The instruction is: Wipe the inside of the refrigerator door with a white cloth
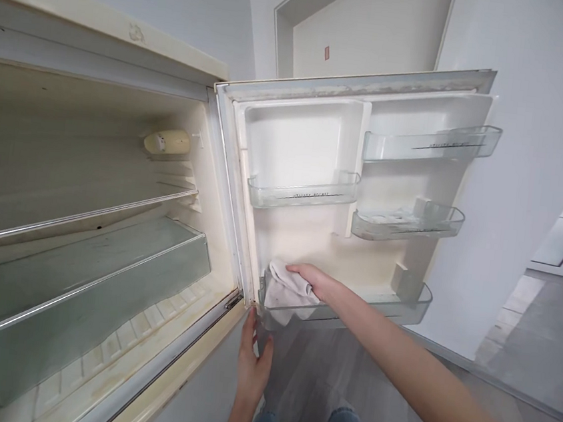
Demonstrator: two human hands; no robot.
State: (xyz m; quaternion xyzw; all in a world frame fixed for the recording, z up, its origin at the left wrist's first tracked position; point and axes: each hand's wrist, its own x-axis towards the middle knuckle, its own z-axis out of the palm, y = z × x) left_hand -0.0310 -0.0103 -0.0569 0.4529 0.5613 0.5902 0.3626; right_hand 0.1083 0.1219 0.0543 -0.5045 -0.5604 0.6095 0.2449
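My right hand (315, 282) grips a whitish cloth (286, 287) at the lower door shelf (376, 308), near its hinge-side end. Part of the cloth hangs over the shelf's clear front. Just below, my left hand (254, 362) has its fingers stretched upward and its thumb apart. Its fingertips are at the bottom hinge-side corner of the fridge door (299, 236), and nothing shows in its grasp. The door stands wide open, with stains along its top seal.
The fridge interior on the left has a glass shelf (79, 216), a greenish clear drawer (100, 306) and a cream lamp cover (168, 141). More clear door shelves (303, 196) sit above my hands. A white wall (509, 195) stands behind the door, above grey flooring (336, 364).
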